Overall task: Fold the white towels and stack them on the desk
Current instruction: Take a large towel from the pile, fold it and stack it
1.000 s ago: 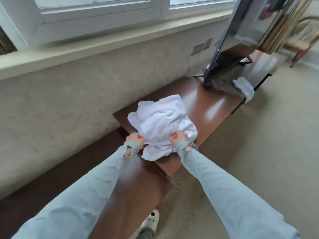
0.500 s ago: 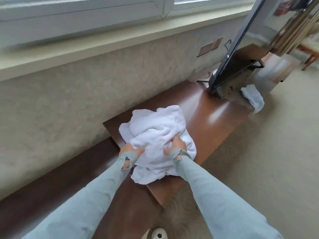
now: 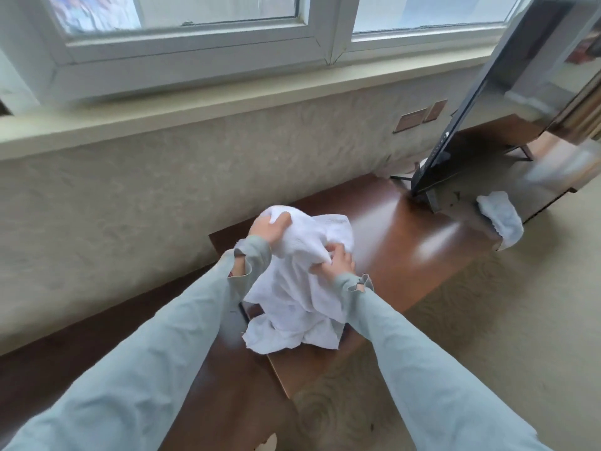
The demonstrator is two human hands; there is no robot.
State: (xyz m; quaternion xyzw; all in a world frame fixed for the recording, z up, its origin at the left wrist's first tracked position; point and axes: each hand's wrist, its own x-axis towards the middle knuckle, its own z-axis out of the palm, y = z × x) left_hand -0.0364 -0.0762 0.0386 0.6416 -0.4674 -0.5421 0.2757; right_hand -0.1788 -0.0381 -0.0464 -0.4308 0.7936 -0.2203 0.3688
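A crumpled heap of white towels (image 3: 292, 307) lies on the near end of the brown wooden desk (image 3: 406, 242). My left hand (image 3: 268, 227) grips the top of the heap at its far left and holds it raised. My right hand (image 3: 336, 263) pinches a fold of towel near the heap's middle right. The cloth hangs from both hands, and its lower edges rest on the desk. A second white towel (image 3: 500, 219) lies bunched at the desk's far right edge.
A flat black screen (image 3: 465, 125) on a stand leans at the far end of the desk. A lower dark bench (image 3: 208, 395) runs along the wall on the left. Beige carpet (image 3: 504, 320) lies to the right. A window sill (image 3: 195, 109) runs above the wall.
Both hands have lifted the towel heap off the desk. My left hand moved up to the top of the heap, and my right hand now pinches a fold.
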